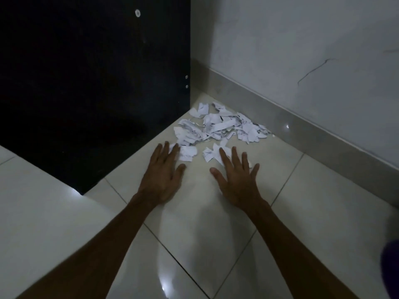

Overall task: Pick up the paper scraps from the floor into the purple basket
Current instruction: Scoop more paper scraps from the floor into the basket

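Observation:
A heap of torn white paper scraps (pixel 220 126) lies on the pale tiled floor in the corner between a black cabinet and the wall. My left hand (pixel 163 173) reaches out flat, fingers straight, its fingertips over the nearest scraps on the left edge of the heap. My right hand (pixel 236 175) is spread flat with fingers apart, fingertips at a small cluster of scraps in front of the heap. Neither hand holds anything. A dark purple shape (pixel 390 268), probably the purple basket, shows only as a blurred sliver at the right edge.
A tall black cabinet panel (pixel 90 87) stands on the left, its corner close to the heap. A white wall (pixel 302 50) with a grey skirting strip (pixel 313 134) runs along the right. Glossy floor tiles (pixel 194 244) stretch toward me.

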